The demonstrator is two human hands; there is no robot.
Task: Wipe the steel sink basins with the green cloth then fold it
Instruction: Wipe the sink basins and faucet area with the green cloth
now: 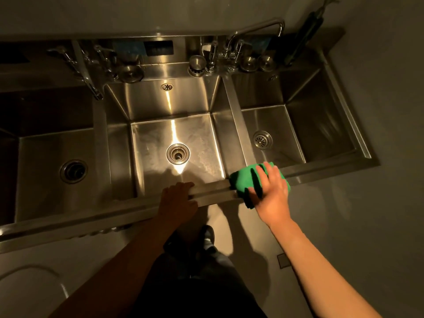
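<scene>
Green cloth (pixel 243 180) lay bunched on the sink's front rim (pixel 213 195), where the middle basin (pixel 195 138) met the right basin (pixel 275 120). Right hand (pixel 273 191) lay on top of it, fingers spread and nearly straight, pressing down. Left hand (pixel 179 200), apart from the cloth, curled its fingers over the front rim at the middle basin.

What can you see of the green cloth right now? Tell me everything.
The green cloth is bright green, soft-looking fabric, bunched or folded into a thick pad, not spread out. It lies on the sink's front rim, at the near end of the divider between the middle and right basins, and hangs over the rim's outer edge. The right hand presses flat on it, fingers spread, covering its right part.
</scene>
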